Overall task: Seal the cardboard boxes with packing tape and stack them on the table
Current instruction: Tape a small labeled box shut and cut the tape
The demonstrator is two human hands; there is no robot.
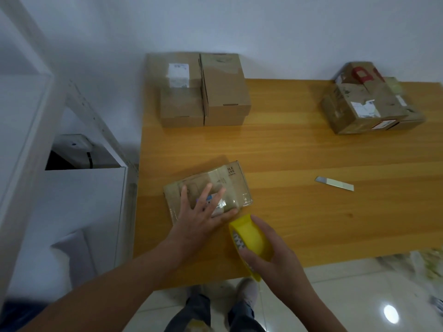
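While the left hand (201, 216) lies flat with fingers spread on top of the small flat box (230, 185), pressing it against the tabletop (311, 212) near the front left corner, the right hand (273, 257) is wrapped round the yellow tape dispenser (251, 236), whose nose sits at the near edge of that box, just beside the left thumb. Glossy tape already shows across the lid, so the step in hand looks like sealing: either finishing a strip or starting a fresh one. The next move probably calls for firm downward pressure from the left hand so the light box does not slide, and a steady pull of the dispenser so the tape lies without wrinkles, then a clean tear. Two plain boxes (225, 92) stand side by side at the back left against the wall, a worn pile of boxes (369, 104) sits at the back right, and a cutter (334, 183) lies apart to the right.
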